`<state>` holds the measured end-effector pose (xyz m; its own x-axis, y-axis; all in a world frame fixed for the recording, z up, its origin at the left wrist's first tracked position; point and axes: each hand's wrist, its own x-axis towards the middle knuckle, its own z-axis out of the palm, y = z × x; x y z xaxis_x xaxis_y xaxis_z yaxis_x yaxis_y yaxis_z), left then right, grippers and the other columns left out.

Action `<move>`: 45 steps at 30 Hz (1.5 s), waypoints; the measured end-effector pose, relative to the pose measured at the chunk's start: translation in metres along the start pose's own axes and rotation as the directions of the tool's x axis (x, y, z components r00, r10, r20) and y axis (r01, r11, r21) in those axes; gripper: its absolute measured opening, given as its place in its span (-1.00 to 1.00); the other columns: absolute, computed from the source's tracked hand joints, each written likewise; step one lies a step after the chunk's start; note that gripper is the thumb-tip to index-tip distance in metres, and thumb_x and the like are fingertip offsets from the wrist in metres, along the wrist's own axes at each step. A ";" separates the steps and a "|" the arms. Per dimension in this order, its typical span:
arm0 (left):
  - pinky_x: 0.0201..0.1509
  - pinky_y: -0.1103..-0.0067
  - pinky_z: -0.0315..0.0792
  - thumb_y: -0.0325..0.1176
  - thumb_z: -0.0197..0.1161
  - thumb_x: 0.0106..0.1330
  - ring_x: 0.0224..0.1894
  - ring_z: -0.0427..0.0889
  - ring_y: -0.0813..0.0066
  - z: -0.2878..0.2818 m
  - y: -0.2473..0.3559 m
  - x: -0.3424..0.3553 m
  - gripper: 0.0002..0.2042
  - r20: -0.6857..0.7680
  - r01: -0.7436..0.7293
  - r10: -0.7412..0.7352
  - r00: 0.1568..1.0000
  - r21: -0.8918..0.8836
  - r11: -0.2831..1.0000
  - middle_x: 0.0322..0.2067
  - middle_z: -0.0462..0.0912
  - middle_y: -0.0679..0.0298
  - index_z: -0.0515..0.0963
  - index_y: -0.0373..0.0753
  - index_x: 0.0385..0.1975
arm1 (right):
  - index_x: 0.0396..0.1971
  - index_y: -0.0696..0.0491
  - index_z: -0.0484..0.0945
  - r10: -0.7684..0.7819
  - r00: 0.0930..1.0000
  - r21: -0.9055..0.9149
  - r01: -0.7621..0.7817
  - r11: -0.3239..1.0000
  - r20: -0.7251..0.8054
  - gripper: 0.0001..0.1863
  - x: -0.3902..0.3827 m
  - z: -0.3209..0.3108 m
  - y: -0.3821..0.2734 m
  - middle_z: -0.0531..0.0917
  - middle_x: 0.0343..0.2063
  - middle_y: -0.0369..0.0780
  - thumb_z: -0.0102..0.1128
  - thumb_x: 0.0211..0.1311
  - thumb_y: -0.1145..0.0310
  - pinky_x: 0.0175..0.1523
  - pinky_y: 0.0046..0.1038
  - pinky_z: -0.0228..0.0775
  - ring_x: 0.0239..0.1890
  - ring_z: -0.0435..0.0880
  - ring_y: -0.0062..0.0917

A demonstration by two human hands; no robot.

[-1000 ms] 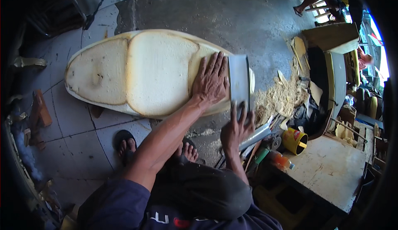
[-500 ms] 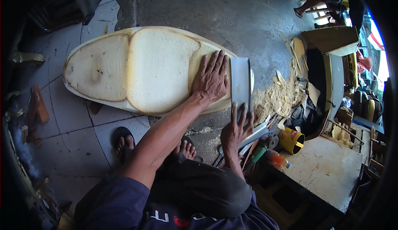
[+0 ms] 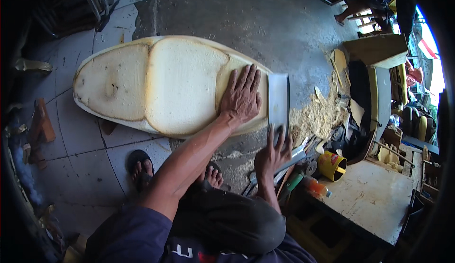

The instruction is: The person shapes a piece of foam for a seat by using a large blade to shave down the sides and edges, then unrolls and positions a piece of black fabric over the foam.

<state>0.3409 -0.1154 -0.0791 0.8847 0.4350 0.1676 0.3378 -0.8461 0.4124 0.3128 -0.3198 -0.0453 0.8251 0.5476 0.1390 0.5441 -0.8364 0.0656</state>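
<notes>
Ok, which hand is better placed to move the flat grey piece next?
Probably the right hand, at the near end of the flat grey piece; the left hand lies spread on the cream foam seat.

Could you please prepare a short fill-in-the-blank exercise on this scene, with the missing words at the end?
1. The left hand lies palm ____ on the foam piece.
2. The flat grey strip touched by the right hand looks made of ____.
3. In the picture, the heap of pale debris lies to the ____ of the foam piece.
4. The round container beside the tabletop is mainly coloured ____.

Missing words: down; metal; right; yellow.
</notes>
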 end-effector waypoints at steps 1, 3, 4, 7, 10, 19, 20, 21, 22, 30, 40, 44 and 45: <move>0.60 0.16 -0.22 -0.15 -0.12 0.40 0.56 -0.02 0.20 0.000 0.009 -0.007 -0.35 0.003 -0.011 0.011 1.000 -0.003 1.000 0.50 0.04 0.05 0.11 -0.34 0.46 | 0.33 -0.26 0.42 0.021 1.000 0.011 -0.021 1.000 -0.012 -0.23 0.045 -0.001 -0.007 0.33 0.40 -0.24 0.07 0.02 0.60 0.32 0.07 -0.06 0.47 0.08 -0.07; 0.59 0.15 -0.21 -0.15 -0.11 0.39 0.55 0.00 0.20 0.001 0.011 -0.005 -0.35 -0.031 -0.030 0.029 0.999 -0.022 0.999 0.49 0.08 0.05 0.13 -0.34 0.45 | 0.34 -0.28 0.40 -0.018 1.000 -0.034 0.017 0.999 -0.010 -0.21 0.070 0.002 0.002 0.33 0.40 -0.23 0.08 0.02 0.57 0.29 0.06 -0.04 0.47 0.08 -0.09; 0.59 0.15 -0.21 -0.15 -0.11 0.39 0.55 0.00 0.20 0.001 0.016 -0.009 -0.35 -0.032 -0.030 0.029 0.999 -0.026 0.999 0.49 0.08 0.05 0.13 -0.34 0.45 | 0.35 -0.28 0.39 -0.030 1.000 -0.060 0.029 0.998 -0.005 -0.19 0.059 -0.003 0.009 0.32 0.40 -0.22 0.09 0.00 0.58 0.28 0.05 -0.04 0.47 0.08 -0.09; 0.60 0.15 -0.24 -0.15 -0.11 0.39 0.56 -0.03 0.21 0.009 -0.002 -0.012 -0.34 -0.014 0.001 -0.001 1.000 -0.017 1.000 0.50 0.05 0.06 0.11 -0.34 0.46 | 0.35 -0.28 0.42 0.004 0.996 -0.012 -0.003 1.000 0.093 -0.13 -0.060 -0.001 0.026 0.28 0.43 -0.22 0.08 -0.10 0.65 0.35 0.03 -0.08 0.46 0.09 -0.03; 0.60 0.15 -0.24 -0.15 -0.11 0.39 0.56 -0.04 0.20 0.004 -0.002 -0.012 -0.34 0.020 -0.001 0.001 1.000 0.017 1.000 0.50 0.05 0.06 0.12 -0.34 0.46 | 0.32 -0.28 0.44 0.007 0.999 0.009 -0.007 1.000 0.039 -0.21 -0.018 0.005 0.012 0.29 0.43 -0.22 0.07 0.00 0.59 0.31 0.06 -0.01 0.44 0.12 -0.04; 0.59 0.14 -0.22 -0.15 -0.09 0.38 0.56 -0.03 0.20 0.006 0.012 -0.010 -0.34 -0.008 -0.012 0.012 1.000 -0.039 0.999 0.50 0.06 0.04 0.12 -0.35 0.45 | 0.31 -0.19 0.46 -0.015 1.000 -0.090 0.017 0.996 0.020 -0.23 -0.062 -0.007 0.041 0.32 0.41 -0.18 0.07 0.01 0.64 0.35 0.05 -0.05 0.45 0.14 -0.08; 0.59 0.14 -0.22 -0.15 -0.10 0.38 0.56 -0.03 0.20 0.002 0.015 -0.013 -0.34 0.017 -0.010 0.010 1.000 -0.010 1.000 0.50 0.06 0.05 0.13 -0.35 0.45 | 0.31 -0.20 0.46 0.010 1.000 -0.040 -0.010 0.999 0.008 -0.24 -0.029 -0.012 0.029 0.32 0.41 -0.19 0.06 0.01 0.62 0.35 0.03 -0.04 0.43 0.16 -0.08; 0.59 0.14 -0.22 -0.15 -0.10 0.38 0.56 -0.03 0.20 0.002 0.011 -0.009 -0.34 -0.002 -0.018 0.018 1.000 -0.008 1.000 0.50 0.07 0.05 0.13 -0.35 0.45 | 0.30 -0.23 0.46 0.002 1.000 -0.068 -0.004 0.998 -0.027 -0.25 0.026 -0.003 0.015 0.34 0.41 -0.20 0.07 0.03 0.60 0.33 0.01 -0.01 0.42 0.18 -0.08; 0.59 0.14 -0.22 -0.15 -0.10 0.38 0.56 -0.02 0.20 0.000 0.009 -0.001 -0.34 -0.042 -0.023 0.023 0.999 -0.004 1.000 0.50 0.07 0.05 0.13 -0.35 0.45 | 0.32 -0.26 0.44 -0.014 0.998 -0.054 0.011 0.998 -0.056 -0.24 0.067 0.004 0.014 0.35 0.40 -0.22 0.08 0.03 0.58 0.31 0.02 0.01 0.42 0.19 -0.09; 0.60 0.14 -0.25 -0.15 -0.12 0.38 0.56 -0.05 0.19 0.007 0.006 -0.008 -0.33 0.051 0.000 0.000 0.999 -0.002 1.000 0.51 0.04 0.08 0.10 -0.35 0.46 | 0.29 -0.21 0.49 0.013 1.000 -0.031 -0.013 0.999 0.012 -0.21 -0.028 0.001 0.028 0.35 0.39 -0.19 0.05 -0.05 0.66 0.33 -0.01 0.02 0.42 0.17 -0.08; 0.59 0.13 -0.25 -0.15 -0.10 0.37 0.56 -0.02 0.19 0.004 0.016 -0.011 -0.34 0.022 -0.009 0.010 1.000 -0.042 0.999 0.49 0.08 0.05 0.15 -0.35 0.44 | 0.32 -0.25 0.46 0.042 0.997 0.005 -0.042 0.999 0.062 -0.18 -0.042 -0.008 0.037 0.31 0.43 -0.21 0.06 -0.05 0.67 0.37 0.02 -0.05 0.44 0.14 -0.04; 0.60 0.14 -0.24 -0.15 -0.10 0.38 0.55 -0.01 0.18 0.000 0.007 -0.004 -0.35 -0.042 -0.025 0.024 0.999 -0.013 1.000 0.49 0.08 0.04 0.16 -0.35 0.44 | 0.32 -0.27 0.44 -0.040 0.998 -0.047 0.038 0.998 -0.049 -0.22 0.088 0.005 0.014 0.34 0.41 -0.25 0.05 0.01 0.61 0.34 0.00 0.01 0.44 0.17 -0.11; 0.60 0.15 -0.24 -0.15 -0.10 0.38 0.55 -0.01 0.19 -0.001 0.008 -0.010 -0.35 -0.011 -0.025 0.025 1.000 -0.014 1.000 0.49 0.07 0.04 0.15 -0.35 0.44 | 0.33 -0.27 0.44 -0.045 0.999 -0.044 0.044 0.998 -0.025 -0.19 0.061 -0.001 0.015 0.34 0.41 -0.25 0.06 -0.01 0.63 0.34 -0.02 -0.01 0.44 0.16 -0.10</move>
<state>0.3347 -0.1258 -0.0764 0.8893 0.4169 0.1880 0.3106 -0.8523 0.4208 0.3709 -0.2989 -0.0350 0.7958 0.5838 0.1608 0.5725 -0.8119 0.1146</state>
